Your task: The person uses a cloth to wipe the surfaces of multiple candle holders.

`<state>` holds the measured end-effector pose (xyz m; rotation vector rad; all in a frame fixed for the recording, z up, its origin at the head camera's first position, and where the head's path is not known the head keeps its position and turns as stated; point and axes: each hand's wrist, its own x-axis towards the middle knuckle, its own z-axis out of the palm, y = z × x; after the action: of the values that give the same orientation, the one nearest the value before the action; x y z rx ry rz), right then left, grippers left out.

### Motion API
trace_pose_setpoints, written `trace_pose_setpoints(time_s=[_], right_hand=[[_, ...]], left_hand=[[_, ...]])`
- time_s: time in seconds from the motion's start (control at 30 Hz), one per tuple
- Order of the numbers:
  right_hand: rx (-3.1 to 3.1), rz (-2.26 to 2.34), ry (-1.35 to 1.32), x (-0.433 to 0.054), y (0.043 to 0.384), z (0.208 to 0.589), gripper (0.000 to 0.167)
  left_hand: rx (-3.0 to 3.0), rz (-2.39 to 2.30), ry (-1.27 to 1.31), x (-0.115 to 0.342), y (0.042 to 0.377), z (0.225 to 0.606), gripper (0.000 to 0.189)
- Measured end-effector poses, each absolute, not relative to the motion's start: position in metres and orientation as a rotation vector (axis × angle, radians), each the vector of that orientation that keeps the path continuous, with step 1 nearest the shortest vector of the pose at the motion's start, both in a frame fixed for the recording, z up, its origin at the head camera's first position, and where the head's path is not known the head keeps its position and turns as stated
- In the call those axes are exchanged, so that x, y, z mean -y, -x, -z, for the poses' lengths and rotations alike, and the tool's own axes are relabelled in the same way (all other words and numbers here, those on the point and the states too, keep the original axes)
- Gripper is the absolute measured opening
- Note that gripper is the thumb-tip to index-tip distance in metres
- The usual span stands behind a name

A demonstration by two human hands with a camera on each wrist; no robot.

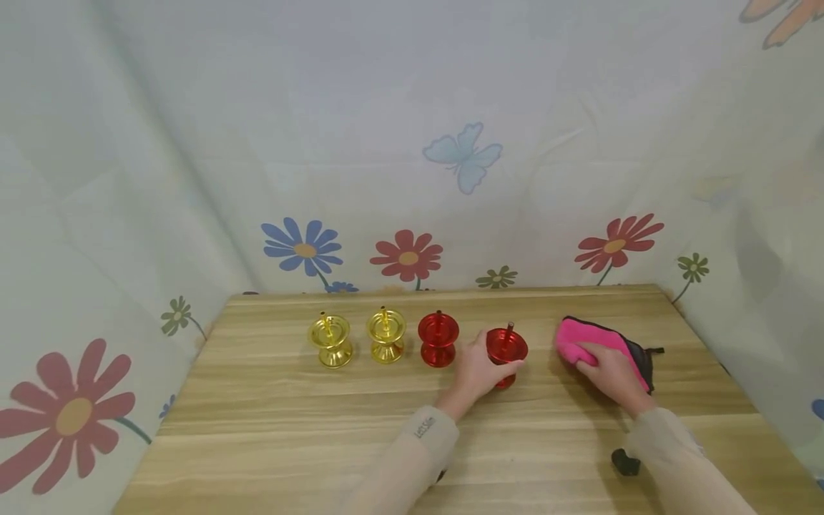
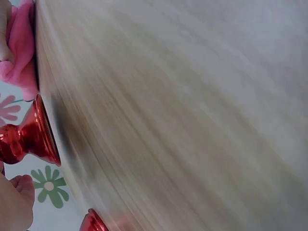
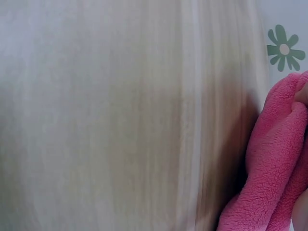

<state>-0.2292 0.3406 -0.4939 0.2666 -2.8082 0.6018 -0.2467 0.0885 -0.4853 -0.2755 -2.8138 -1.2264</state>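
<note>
Standing leftmost on the wooden table are a gold stand, a second gold stand and a red stand; beside them the left hand holds the rightmost red stand between curled thumb and fingers; whether its base touches the table is unclear, and a steady hold below the dish should guard against tipping. Well right of it, the right hand pinches the pink fleecy cloth; gathering the folds evenly would probably make that grip surer.
</note>
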Motion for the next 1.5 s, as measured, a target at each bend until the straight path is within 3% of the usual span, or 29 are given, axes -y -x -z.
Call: trace_pose_setpoints(time_s=[0.47,0.83,1.17,1.5], right_hand=[[2.737,-0.616,-0.180,-0.350,0.213,0.447,0.033],[2.510,-0.598,-0.346,-0.338,0.200,0.404,0.030],[2.511,-0.785,-0.399,-0.310,0.193,0.390,0.025],[2.594,-1.088,-0.420,-0.281,0.184,0.381,0.028]], left_hand=[[2.855,1.112,0.383,-0.072,0.244,0.475,0.072],[2.854,0.970,0.561,-0.053,0.242,0.455,0.070],[2.938,0.770,0.726,-0.050,0.230,0.434,0.071],[2.958,0.637,0.889,-0.052,0.221,0.421,0.057]])
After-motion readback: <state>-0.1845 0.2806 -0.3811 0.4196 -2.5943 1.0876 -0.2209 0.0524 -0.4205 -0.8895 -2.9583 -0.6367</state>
